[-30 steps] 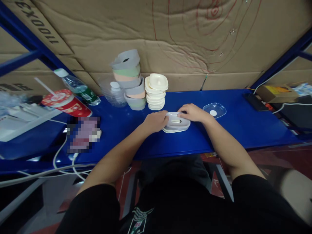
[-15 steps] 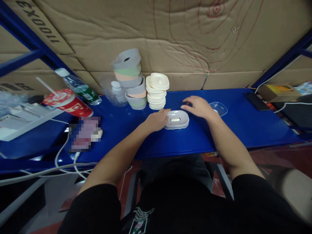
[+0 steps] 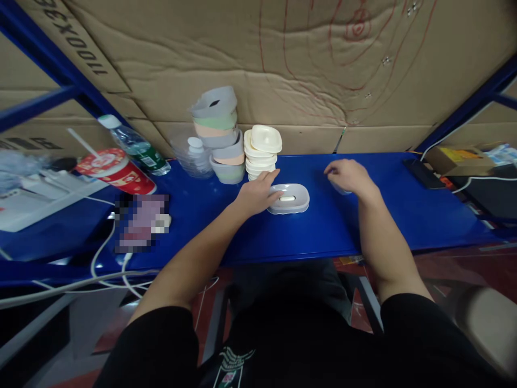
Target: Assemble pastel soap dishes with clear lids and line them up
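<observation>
A pale grey oval dish (image 3: 298,200) with a slot in its middle lies on the blue table (image 3: 258,242). My left hand (image 3: 258,193) touches its left end, fingers apart, holding nothing. To the right of the dish, my right hand (image 3: 348,175) is over the table with its fingers bent together. Under that hand a piece of clear plastic (image 3: 340,188) shows in part; whether the fingers grip it is hidden. Behind my left hand stands a stack of cream dishes (image 3: 266,141), beside a taller stack of grey, green and peach containers (image 3: 218,121).
Clear plastic covers (image 3: 188,156), a green-labelled bottle (image 3: 141,151) and a tilted red cup (image 3: 121,170) are at the left, with white cables (image 3: 97,258) nearer me. A black phone (image 3: 424,173) and a cardboard box (image 3: 456,161) are at the right. Cardboard (image 3: 202,43) stands behind.
My right hand has moved right, onto the clear plastic piece, and its fingers have drawn together. The fingers of my left hand have spread at the dish's left end.
</observation>
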The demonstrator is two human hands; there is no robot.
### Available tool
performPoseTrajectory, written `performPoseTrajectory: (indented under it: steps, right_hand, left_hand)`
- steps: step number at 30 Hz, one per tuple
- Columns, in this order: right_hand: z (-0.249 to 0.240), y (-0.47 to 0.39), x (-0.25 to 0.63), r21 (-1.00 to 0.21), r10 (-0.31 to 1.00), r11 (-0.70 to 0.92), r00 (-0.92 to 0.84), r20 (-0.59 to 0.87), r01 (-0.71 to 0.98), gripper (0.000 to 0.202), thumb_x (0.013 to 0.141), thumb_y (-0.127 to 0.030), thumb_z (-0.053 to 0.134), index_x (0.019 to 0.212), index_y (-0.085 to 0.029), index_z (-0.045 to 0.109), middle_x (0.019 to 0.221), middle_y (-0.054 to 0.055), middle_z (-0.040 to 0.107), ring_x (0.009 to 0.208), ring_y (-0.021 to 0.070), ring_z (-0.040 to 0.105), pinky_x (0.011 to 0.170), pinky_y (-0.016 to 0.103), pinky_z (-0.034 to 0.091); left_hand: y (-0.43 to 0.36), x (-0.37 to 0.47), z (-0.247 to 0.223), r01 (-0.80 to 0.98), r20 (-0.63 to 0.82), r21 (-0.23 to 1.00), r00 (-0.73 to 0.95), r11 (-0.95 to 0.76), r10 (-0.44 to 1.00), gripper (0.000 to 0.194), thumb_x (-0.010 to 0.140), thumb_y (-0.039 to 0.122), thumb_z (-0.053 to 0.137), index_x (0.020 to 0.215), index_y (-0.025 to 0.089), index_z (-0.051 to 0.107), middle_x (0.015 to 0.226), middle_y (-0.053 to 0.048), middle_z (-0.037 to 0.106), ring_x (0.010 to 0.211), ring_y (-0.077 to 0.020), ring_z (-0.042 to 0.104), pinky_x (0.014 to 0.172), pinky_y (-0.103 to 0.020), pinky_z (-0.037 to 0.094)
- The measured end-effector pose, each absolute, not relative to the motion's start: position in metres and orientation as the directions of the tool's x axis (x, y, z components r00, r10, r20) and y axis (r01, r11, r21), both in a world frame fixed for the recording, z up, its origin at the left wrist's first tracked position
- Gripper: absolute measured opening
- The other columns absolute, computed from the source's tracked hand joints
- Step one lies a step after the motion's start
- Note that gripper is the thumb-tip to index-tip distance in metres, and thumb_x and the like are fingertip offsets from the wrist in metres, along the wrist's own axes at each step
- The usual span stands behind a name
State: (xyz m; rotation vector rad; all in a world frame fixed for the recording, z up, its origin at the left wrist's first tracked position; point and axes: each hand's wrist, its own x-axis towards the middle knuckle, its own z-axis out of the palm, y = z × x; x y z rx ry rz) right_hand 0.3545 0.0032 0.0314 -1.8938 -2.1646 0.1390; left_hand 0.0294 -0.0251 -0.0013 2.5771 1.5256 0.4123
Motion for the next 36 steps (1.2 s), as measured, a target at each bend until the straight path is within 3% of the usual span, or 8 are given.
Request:
performPoseTrajectory:
  steps: [3,5,8,12,20,27,31,36]
  right_hand:
    - [0.047,-0.007,0.358,-0.628,0.911,0.313,-0.037,0.411,0.712,0.02,0.091,-0.035,0.07,0.1,-0.022,0.083,0.084,0.006,0.078,0.074,0.0218,0.07,0.069,0.035,0.054]
    - [0.054,-0.014,0.355,-0.812,0.894,0.41,-0.007,0.448,0.415,0.025,0.09,-0.047,0.076,0.095,-0.023,0.08,0.074,0.002,0.071,0.059,0.0156,0.059,0.055,0.03,0.046]
    - [0.053,-0.023,0.337,-0.923,0.919,0.381,-0.135,0.371,0.052,0.04,0.078,-0.059,0.09,0.089,-0.025,0.073,0.064,-0.004,0.06,0.046,0.0094,0.042,0.044,0.025,0.03]
    - [0.037,-0.023,0.306,-0.957,0.896,0.259,-0.339,0.288,-0.128,0.052,0.074,-0.068,0.092,0.09,-0.025,0.067,0.063,-0.007,0.057,0.042,0.0067,0.034,0.042,0.024,0.028]
    - [0.018,-0.006,0.303,-0.891,0.932,0.27,-0.33,0.147,0.365,0.057,0.099,-0.074,0.058,0.119,-0.022,0.07,0.083,0.002,0.071,0.057,0.0137,0.051,0.056,0.031,0.041]
    - [0.013,-0.008,0.301,-0.477,0.903,0.424,-0.403,0.151,0.77,0.043,0.105,-0.055,0.052,0.112,-0.022,0.078,0.087,0.006,0.08,0.081,0.0238,0.071,0.072,0.034,0.045]
    - [0.008,-0.007,0.3,-0.326,0.905,0.415,-0.421,0.054,0.85,0.042,0.107,-0.049,0.05,0.123,-0.023,0.078,0.1,0.008,0.084,0.092,0.0277,0.076,0.076,0.036,0.049]
    - [0.003,-0.005,0.297,-0.288,0.897,0.434,-0.438,0.054,0.853,0.046,0.112,-0.049,0.043,0.13,-0.023,0.076,0.12,0.01,0.084,0.105,0.0296,0.078,0.085,0.038,0.053]
  left_hand:
    - [-0.025,0.029,-0.001,0.768,0.333,0.254,0.502,-0.588,0.798,0.081,0.104,0.051,0.067,0.172,0.018,0.039,0.165,-0.018,0.054,0.131,-0.0313,0.071,0.099,-0.037,0.063]
    - [-0.027,0.03,-0.003,0.721,0.44,0.223,0.527,-0.656,0.728,0.093,0.098,0.06,0.073,0.173,0.018,0.037,0.169,-0.02,0.049,0.137,-0.0336,0.067,0.1,-0.037,0.064]
    - [-0.029,0.031,-0.004,0.688,0.537,0.152,0.545,-0.71,0.643,0.108,0.089,0.07,0.08,0.174,0.02,0.034,0.174,-0.022,0.041,0.152,-0.0392,0.054,0.103,-0.041,0.064]
    - [-0.03,0.028,0.0,0.675,0.492,0.134,0.591,-0.726,0.64,0.106,0.089,0.062,0.082,0.174,0.023,0.033,0.17,-0.019,0.047,0.148,-0.0365,0.058,0.104,-0.041,0.064]
    - [-0.028,0.013,0.017,0.722,0.223,0.207,0.622,-0.66,0.751,0.103,0.086,0.061,0.08,0.173,0.026,0.038,0.167,-0.015,0.053,0.147,-0.0378,0.058,0.117,-0.044,0.055]
    - [-0.031,0.021,0.012,0.744,0.095,0.182,0.637,-0.642,0.765,0.102,0.086,0.068,0.077,0.17,0.02,0.042,0.163,-0.019,0.057,0.143,-0.0388,0.061,0.117,-0.045,0.053]
    - [-0.03,0.024,0.009,0.762,0.04,0.185,0.625,-0.62,0.78,0.101,0.088,0.068,0.076,0.17,0.02,0.042,0.165,-0.02,0.054,0.143,-0.0393,0.061,0.117,-0.046,0.053]
    - [-0.026,0.022,0.008,0.77,0.013,0.241,0.606,-0.591,0.795,0.103,0.088,0.067,0.077,0.171,0.018,0.041,0.169,-0.021,0.051,0.147,-0.0411,0.059,0.122,-0.05,0.049]
